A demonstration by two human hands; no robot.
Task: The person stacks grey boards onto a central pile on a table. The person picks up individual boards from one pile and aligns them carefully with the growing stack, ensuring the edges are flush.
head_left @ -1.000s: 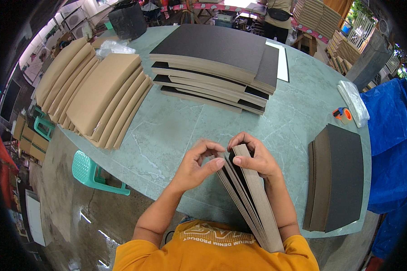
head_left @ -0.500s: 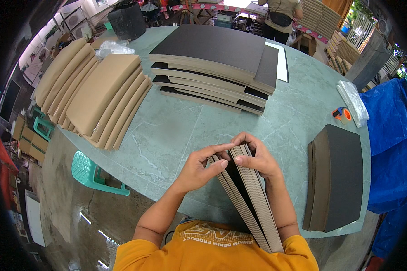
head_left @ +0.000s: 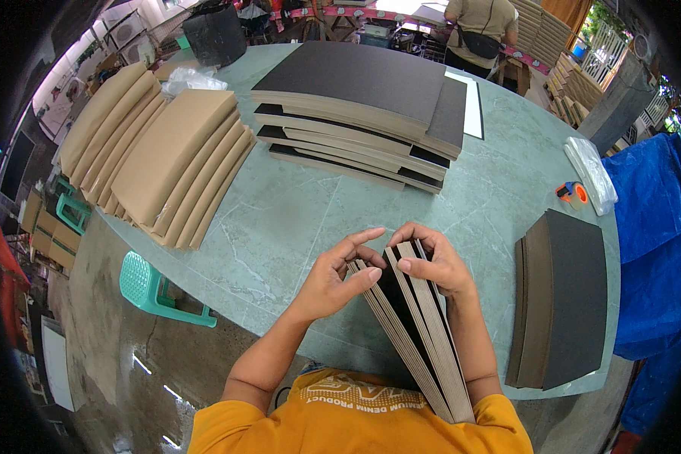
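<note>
A bundle of black-faced boards [head_left: 436,349] with grey-brown edges stands on edge against my body, split at its far end into a V. My left hand [head_left: 331,278] pinches the left part between thumb and fingers, its index finger raised off the boards. The right part is in my right hand [head_left: 440,266], thumb across the board edges and fingers curled over the far end. Narrow dark gaps show between boards in that right part. Beyond my hands lies a large uneven stack of black boards [head_left: 348,76].
On the green marbled table [head_left: 295,204] are brown-paper-wrapped packs [head_left: 175,155] at left, another black board stack [head_left: 575,299] at right, an orange tape dispenser [head_left: 573,194] and clear plastic bags [head_left: 592,174]. A green stool [head_left: 155,291] stands left. A person [head_left: 480,34] stands at the back.
My left index finger has lifted away from my right hand. The right part of the boards has loosened, with gaps opening in it. The person at the back has shifted slightly right.
</note>
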